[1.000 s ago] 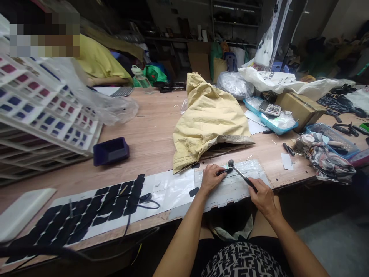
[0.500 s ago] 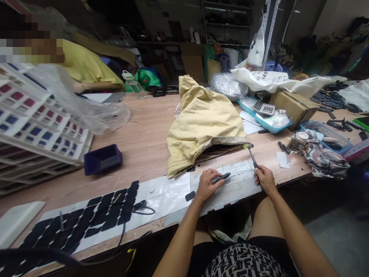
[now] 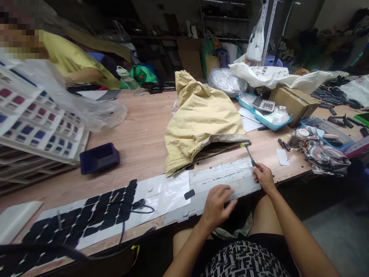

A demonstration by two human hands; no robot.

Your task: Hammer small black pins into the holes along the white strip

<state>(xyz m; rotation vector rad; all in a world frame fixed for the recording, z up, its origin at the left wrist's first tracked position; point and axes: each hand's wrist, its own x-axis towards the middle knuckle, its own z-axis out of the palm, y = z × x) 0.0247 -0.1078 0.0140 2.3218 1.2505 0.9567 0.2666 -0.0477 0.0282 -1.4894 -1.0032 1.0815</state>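
Note:
My right hand (image 3: 263, 177) grips the handle of a small hammer (image 3: 248, 151), whose metal head rests on the wood by the mouth of a yellow sack (image 3: 201, 115). A long white plastic strip (image 3: 221, 177) lies along the table's front edge between my hands. My left hand (image 3: 217, 204) sits at the near edge of that strip with its fingers curled; what they hold is hidden. A small black pad (image 3: 189, 194) lies on the strip to the left of that hand.
A white sheet covered with several black pads (image 3: 95, 213) and a black cable (image 3: 138, 207) runs left. Further back are a dark blue tray (image 3: 99, 157), stacked white trays (image 3: 37, 130), a blue basket (image 3: 266, 119), a cardboard box (image 3: 294, 102) and a person in yellow (image 3: 75, 65).
My left hand has pulled back from the middle of the strip to its near edge, and the black piece it held is out of sight. The hammer swung right and now lies low.

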